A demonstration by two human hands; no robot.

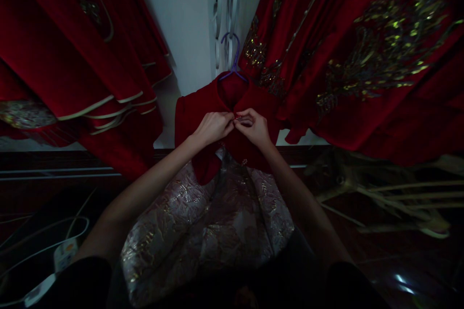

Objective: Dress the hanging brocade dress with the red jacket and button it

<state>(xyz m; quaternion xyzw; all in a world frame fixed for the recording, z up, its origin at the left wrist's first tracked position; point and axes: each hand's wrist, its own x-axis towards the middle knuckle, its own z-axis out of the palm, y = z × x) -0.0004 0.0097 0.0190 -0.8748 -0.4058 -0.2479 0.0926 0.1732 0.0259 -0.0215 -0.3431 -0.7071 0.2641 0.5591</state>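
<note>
A small red jacket [192, 116] hangs on a purple hanger [234, 55] in front of a white wall. My left hand [212, 128] and my right hand [253, 128] meet at the jacket's front just below the collar. Both are closed in a pinch on the front edges, with a small fastening between the fingertips. Below the jacket hangs a pale brocade skirt [213, 224] with gold pattern, between my forearms.
Red garments with cream trim [72, 58] hang at the left. Red garments with gold embroidery [369, 58] hang at the right. White cables and a power strip [63, 253] lie on the dark floor at lower left. A pale metal stand [380, 193] lies at right.
</note>
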